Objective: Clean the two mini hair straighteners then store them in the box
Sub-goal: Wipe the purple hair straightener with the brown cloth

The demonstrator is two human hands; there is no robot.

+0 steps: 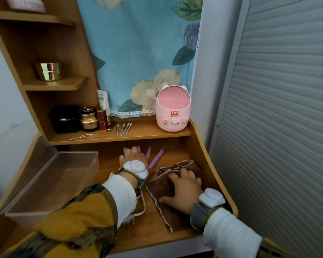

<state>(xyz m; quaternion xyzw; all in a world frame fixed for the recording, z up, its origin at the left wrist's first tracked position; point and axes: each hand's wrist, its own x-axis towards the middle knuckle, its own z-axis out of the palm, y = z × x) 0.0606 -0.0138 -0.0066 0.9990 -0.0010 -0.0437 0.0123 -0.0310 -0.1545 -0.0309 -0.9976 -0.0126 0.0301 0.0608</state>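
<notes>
Head view: left hand (pixel 133 158) fingers stretched out, grasping nothing. Purple straightener (pixel 156 158) lies just right of them, clear box (pixel 76 152) to their left. Right hand (pixel 185 189) is splayed, pressing the brown cloth (pixel 157 187). Straightener is probably light, rigid and slick: pinch it mid-body.

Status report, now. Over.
Left hand beside purple straightener, grip unclear. Right hand flat on brown cloth. Clear box open, empty. Nothing blocking.
</notes>
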